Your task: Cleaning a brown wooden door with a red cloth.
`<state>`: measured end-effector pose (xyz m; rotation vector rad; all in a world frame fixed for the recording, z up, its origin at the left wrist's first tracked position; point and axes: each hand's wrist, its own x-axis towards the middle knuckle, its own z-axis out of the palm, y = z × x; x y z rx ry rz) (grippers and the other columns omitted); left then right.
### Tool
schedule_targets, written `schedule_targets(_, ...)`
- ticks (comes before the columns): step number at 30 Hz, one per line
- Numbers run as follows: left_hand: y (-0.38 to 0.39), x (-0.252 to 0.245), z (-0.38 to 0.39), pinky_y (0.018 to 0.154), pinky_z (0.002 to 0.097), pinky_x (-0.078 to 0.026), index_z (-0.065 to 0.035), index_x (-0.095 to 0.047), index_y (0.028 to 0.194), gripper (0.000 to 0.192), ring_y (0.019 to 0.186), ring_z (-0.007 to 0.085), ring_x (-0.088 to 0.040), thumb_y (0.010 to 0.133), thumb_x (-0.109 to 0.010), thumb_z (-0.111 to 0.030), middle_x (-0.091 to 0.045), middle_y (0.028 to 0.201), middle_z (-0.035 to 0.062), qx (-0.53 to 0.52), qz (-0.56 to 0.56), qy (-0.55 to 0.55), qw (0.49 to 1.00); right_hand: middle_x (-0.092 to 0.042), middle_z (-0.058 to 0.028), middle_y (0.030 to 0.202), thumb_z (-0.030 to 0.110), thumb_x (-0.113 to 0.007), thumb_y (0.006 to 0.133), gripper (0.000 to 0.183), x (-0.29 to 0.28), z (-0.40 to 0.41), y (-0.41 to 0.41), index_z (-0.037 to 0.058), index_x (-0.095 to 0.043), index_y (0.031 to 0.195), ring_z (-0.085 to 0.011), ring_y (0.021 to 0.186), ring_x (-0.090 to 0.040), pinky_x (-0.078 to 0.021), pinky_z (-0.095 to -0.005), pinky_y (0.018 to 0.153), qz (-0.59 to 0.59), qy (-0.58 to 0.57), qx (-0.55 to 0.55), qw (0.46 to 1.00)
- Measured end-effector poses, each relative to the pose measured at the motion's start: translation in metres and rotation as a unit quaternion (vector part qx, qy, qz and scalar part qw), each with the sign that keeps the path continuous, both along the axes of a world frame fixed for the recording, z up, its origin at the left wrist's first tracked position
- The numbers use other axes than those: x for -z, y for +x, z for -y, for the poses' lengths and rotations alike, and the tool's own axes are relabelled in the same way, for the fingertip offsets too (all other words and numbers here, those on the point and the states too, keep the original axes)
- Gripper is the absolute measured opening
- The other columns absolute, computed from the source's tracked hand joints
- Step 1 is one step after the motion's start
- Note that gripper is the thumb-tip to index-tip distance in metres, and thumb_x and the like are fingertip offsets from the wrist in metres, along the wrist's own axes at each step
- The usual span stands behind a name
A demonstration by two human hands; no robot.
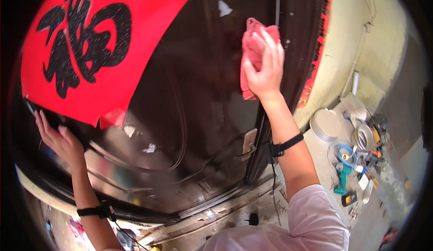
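Observation:
My right hand (pixel 268 65) presses a folded red cloth (pixel 251 45) against the glossy dark door (pixel 203 82), close to its right edge. The fingers lie over the cloth, and part of it sticks out to the left and above. Lower left, my left hand (pixel 61 139) rests with spread fingers at the door's left edge, holding nothing. Just above that hand is a large red paper (pixel 138 48) with a black brush-painted character, its lower edge torn. Scraps of whitish residue (pixel 149 148) cling to the door below the paper, and a white patch (pixel 225 8) sits near the top.
A door handle on a plate (pixel 249 144) juts out at lower right. Right of the frame runs a red paper strip (pixel 316 58) on a pale wall (pixel 348 31). On the floor lie a round tin (pixel 325 125), a coiled blue cable (pixel 345 155), a green power tool (pixel 343 180) and a battery (pixel 348 199).

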<state>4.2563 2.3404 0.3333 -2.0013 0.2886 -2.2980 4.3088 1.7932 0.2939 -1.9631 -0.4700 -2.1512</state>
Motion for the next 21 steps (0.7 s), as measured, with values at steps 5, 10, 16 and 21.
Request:
schedule_targets(5, -0.012, -0.006, 0.007, 0.126, 0.0513, -0.028, 0.0006, -0.046, 0.158, 0.063, 0.153, 0.0434, -0.040, 0.097, -0.048, -0.013, -0.044, 0.165, 0.0235, 0.010, -0.005, -0.013, 1.000, -0.058, -0.0189, 0.151, 0.011, -0.073, 0.092, 0.051, 0.019, -0.085, -0.008, 0.0001, -0.061, 0.140, -0.0443, 0.134, -0.055, -0.0418, -0.0562, 0.113, 0.020, 0.204, -0.008, 0.979)
schedule_targets(10, -0.006, -0.003, 0.014, 0.126, 0.0515, -0.028, 0.0022, -0.045, 0.158, 0.067, 0.154, 0.0428, -0.038, 0.092, -0.050, -0.007, -0.042, 0.166, 0.0226, 0.018, -0.011, -0.031, 0.999, -0.057, -0.0208, 0.152, 0.013, -0.074, 0.085, 0.061, 0.057, -0.176, -0.024, 0.0009, -0.061, 0.143, -0.0473, 0.137, -0.052, -0.0375, -0.0628, 0.118, -0.006, 0.121, -0.033, 0.992)
schedule_targets(16, -0.001, 0.000, 0.021, 0.126, 0.0513, -0.028, 0.0013, -0.046, 0.158, 0.065, 0.153, 0.0429, -0.039, 0.094, -0.050, -0.011, -0.042, 0.166, 0.0228, 0.018, -0.012, -0.036, 0.999, -0.062, -0.0097, 0.147, 0.016, -0.073, 0.085, 0.052, 0.090, -0.227, -0.041, 0.0185, -0.071, 0.137, -0.0415, 0.133, -0.057, -0.0426, -0.0603, 0.118, -0.031, -0.020, -0.093, 0.995)
schedule_targets(21, -0.010, 0.000, -0.005, 0.125, 0.0485, -0.029, 0.0007, -0.048, 0.157, 0.062, 0.152, 0.0396, -0.042, 0.098, -0.048, -0.018, -0.046, 0.164, 0.0222, -0.016, 0.005, -0.018, 1.000, -0.061, -0.0063, 0.148, 0.018, -0.072, 0.090, 0.052, 0.095, -0.142, -0.021, 0.0234, -0.066, 0.141, -0.0427, 0.133, -0.058, -0.0479, -0.0578, 0.114, -0.010, -0.113, -0.001, 0.993)
